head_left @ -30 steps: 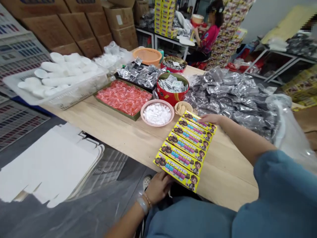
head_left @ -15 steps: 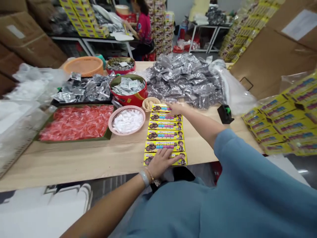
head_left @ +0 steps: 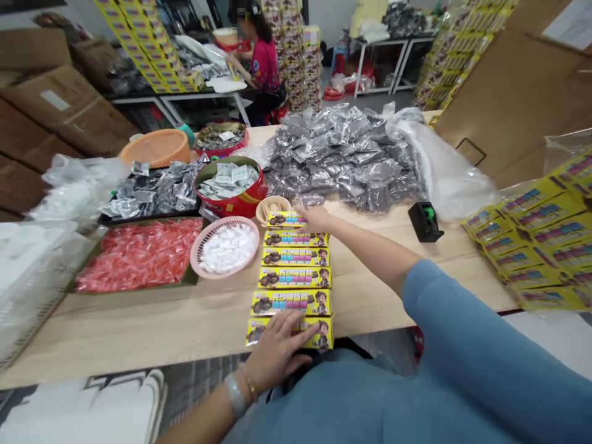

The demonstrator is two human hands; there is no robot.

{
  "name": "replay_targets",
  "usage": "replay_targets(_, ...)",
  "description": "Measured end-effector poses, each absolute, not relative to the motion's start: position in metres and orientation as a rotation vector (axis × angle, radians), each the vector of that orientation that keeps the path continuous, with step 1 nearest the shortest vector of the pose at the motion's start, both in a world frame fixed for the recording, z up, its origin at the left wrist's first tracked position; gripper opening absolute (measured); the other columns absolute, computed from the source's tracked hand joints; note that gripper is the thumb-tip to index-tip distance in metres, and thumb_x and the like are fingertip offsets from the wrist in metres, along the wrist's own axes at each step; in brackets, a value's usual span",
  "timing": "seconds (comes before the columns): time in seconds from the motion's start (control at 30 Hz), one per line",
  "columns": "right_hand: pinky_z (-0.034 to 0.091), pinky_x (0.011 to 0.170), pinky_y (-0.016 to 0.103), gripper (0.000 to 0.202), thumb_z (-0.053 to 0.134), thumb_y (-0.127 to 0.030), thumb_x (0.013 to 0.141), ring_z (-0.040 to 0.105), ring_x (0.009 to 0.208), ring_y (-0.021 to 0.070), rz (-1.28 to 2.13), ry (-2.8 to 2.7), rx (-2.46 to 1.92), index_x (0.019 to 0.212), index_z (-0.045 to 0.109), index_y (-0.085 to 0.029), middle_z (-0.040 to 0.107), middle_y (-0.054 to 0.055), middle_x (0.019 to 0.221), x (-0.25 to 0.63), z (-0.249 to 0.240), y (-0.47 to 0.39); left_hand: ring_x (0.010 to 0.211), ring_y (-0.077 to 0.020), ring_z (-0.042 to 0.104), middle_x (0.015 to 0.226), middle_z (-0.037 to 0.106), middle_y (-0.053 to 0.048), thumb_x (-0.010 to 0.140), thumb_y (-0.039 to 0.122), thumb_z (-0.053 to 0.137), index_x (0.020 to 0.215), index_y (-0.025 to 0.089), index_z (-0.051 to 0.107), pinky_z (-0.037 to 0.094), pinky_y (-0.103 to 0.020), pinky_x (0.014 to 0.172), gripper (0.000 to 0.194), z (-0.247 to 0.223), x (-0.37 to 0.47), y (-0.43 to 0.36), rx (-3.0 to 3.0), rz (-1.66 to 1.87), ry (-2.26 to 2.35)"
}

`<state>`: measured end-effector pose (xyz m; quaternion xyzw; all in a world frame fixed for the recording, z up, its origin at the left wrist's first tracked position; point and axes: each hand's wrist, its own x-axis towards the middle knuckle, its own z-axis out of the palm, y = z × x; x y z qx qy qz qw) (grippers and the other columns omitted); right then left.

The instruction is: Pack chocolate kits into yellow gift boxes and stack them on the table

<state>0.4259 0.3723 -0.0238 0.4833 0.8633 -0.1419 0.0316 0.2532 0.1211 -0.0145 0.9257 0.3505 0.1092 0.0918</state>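
A row of several yellow printed boxes lies on the wooden table, stacked one beyond another away from my body. My left hand rests on the nearest box with its fingers spread and its thumb by the near edge. At the far end, my right hand lies over the right part of the farthest box, its fingers stretched to the left and partly hidden. Just beyond that box stands a small round basket of thin wooden sticks. A pink basket of small white packets sits left of the row.
Red packets fill a tray at left, with silver sachets behind. A red tin holds pale sachets. Grey sachets are heaped at the back. A tape dispenser and wrapped yellow boxes stand right. A person sits beyond.
The view has shifted, so the table and the row sit lower and the row further left in the picture. Both hands stay on the same end boxes.
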Motion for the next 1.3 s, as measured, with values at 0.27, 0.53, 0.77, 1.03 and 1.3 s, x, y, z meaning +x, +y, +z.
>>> replay_targets(0.27, 0.036, 0.078, 0.035, 0.071, 0.054, -0.057, 0.064, 0.047, 0.098, 0.0276, -0.416, 2.619, 1.59, 0.125, 0.035, -0.026, 0.05, 0.01, 0.109, 0.429, -0.023, 0.4, 0.095, -0.0218, 0.046, 0.103, 0.051, -0.011, 0.08, 0.031, 0.042, 0.109, 0.017, 0.052, 0.04, -0.037, 0.08, 0.034, -0.004, 0.238, 0.302, 2.639, 0.301, 1.28)
replay_targets(0.53, 0.037, 0.072, 0.031, 0.08, 0.059, -0.057, 0.058, 0.051, 0.092, 0.0256, -0.471, 2.562, 1.566, 0.127, 0.032, -0.027, 0.054, 0.009, 0.104, 0.428, -0.035, 0.434, 0.098, -0.0238, 0.043, 0.114, 0.044, -0.011, 0.076, 0.047, 0.044, 0.127, 0.019, 0.031, 0.038, -0.037, 0.081, 0.059, -0.046, 0.235, 0.372, 2.583, -0.052, 1.003)
replay_targets(0.77, 0.038, 0.072, 0.029, 0.07, 0.062, -0.051, 0.059, 0.053, 0.088, 0.0225, -0.661, 2.656, 1.441, 0.121, 0.041, -0.023, 0.057, 0.007, 0.103, 0.418, -0.022, 0.429, 0.085, -0.0211, 0.045, 0.097, 0.051, -0.009, 0.08, 0.04, 0.039, 0.122, 0.022, 0.039, 0.041, -0.036, 0.072, 0.045, -0.037, 0.229, 0.362, 2.662, -0.061, 0.866)
replay_targets(1.03, 0.033, 0.084, 0.041, 0.07, 0.043, -0.064, 0.068, 0.045, 0.102, 0.0289, -0.624, 2.588, 1.582, 0.125, 0.036, -0.023, 0.05, 0.012, 0.114, 0.414, -0.016, 0.414, 0.102, -0.0228, 0.041, 0.109, 0.044, -0.009, 0.079, 0.032, 0.043, 0.111, 0.022, 0.049, 0.035, -0.04, 0.088, 0.034, -0.027, 0.211, 0.329, 2.468, 0.535, 1.127)
replay_targets(1.3, 0.03, 0.092, 0.035, 0.063, 0.036, -0.054, 0.079, 0.037, 0.112, 0.0243, -0.892, 2.534, 2.315, 0.127, 0.033, -0.014, 0.042, 0.014, 0.122, 0.435, -0.038, 0.397, 0.115, -0.0265, 0.036, 0.126, 0.037, -0.01, 0.068, 0.055, 0.047, 0.125, 0.02, 0.031, 0.029, -0.044, 0.096, 0.068, -0.039, 0.18, 0.206, 1.044, 0.582, 1.781)
